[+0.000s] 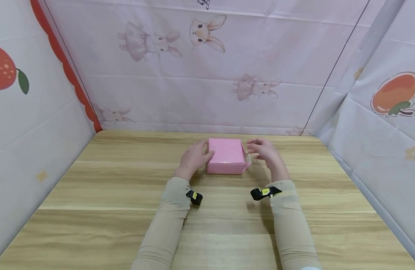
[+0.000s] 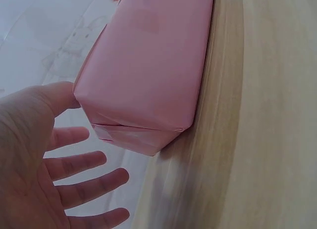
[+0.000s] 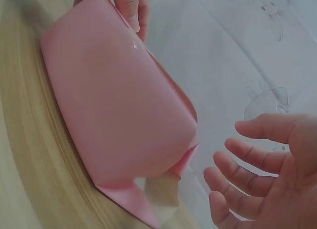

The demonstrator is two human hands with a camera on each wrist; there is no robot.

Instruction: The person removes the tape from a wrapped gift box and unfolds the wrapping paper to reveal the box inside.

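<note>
A box wrapped in pink paper (image 1: 226, 153) lies on the wooden table, between the two hands. My left hand (image 1: 193, 158) is at its left end, the thumb touching the top edge and the other fingers extended, spread beside that end. Folded paper covers this end in the left wrist view. At the right end, paper flaps (image 3: 130, 201) stick out loose, their pale inner side showing. My right hand (image 3: 265, 172) hovers beside these flaps, fingers loosely bent and apart from the paper, with nothing held.
Wood-grain table (image 1: 102, 210) spreads around the box. A cloth backdrop (image 1: 180, 93) printed with rabbits rises just behind the box, and white cloth sides with fruit prints stand left and right. Each sleeve carries a black wrist strap (image 1: 261, 193).
</note>
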